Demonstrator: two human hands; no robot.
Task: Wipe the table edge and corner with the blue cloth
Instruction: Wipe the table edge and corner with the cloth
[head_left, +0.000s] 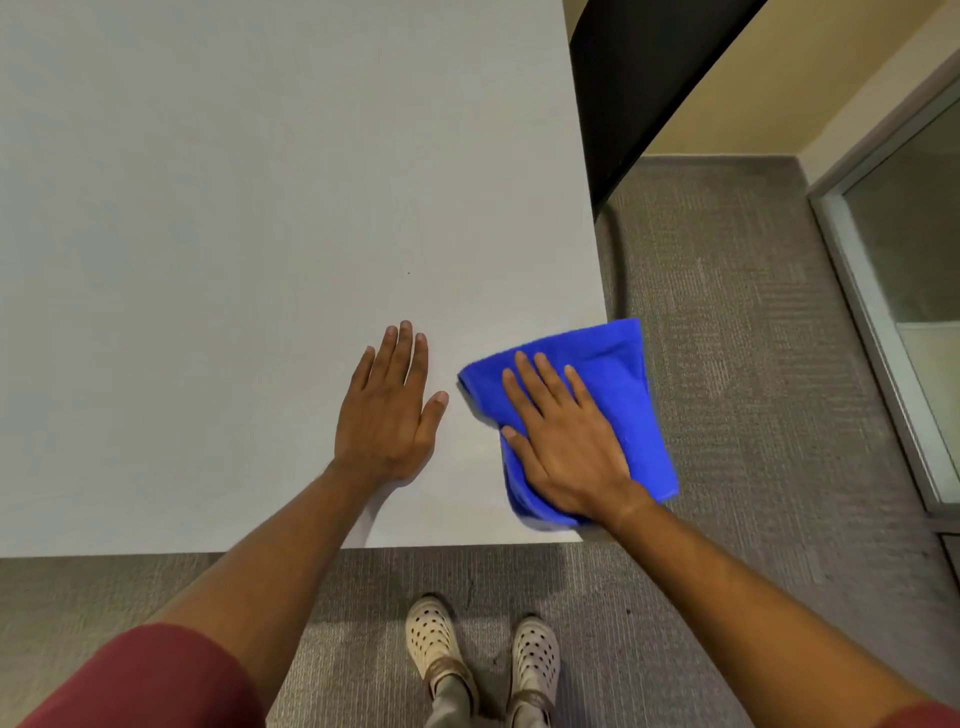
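A folded blue cloth (618, 374) lies on the near right corner of the pale grey table (234, 218), and its right side hangs out past the table's right edge. My right hand (563, 436) presses flat on the cloth with fingers spread, palm down. My left hand (387, 415) rests flat on the bare tabletop just left of the cloth, fingers together, holding nothing. The table's near edge runs across just below both wrists.
Grey carpet (743, 364) lies right of and below the table. A black chair back (639, 88) stands beyond the right edge. A glass panel with a metal frame (893, 291) is at far right. My two feet in pale perforated shoes (483, 660) stand by the near edge.
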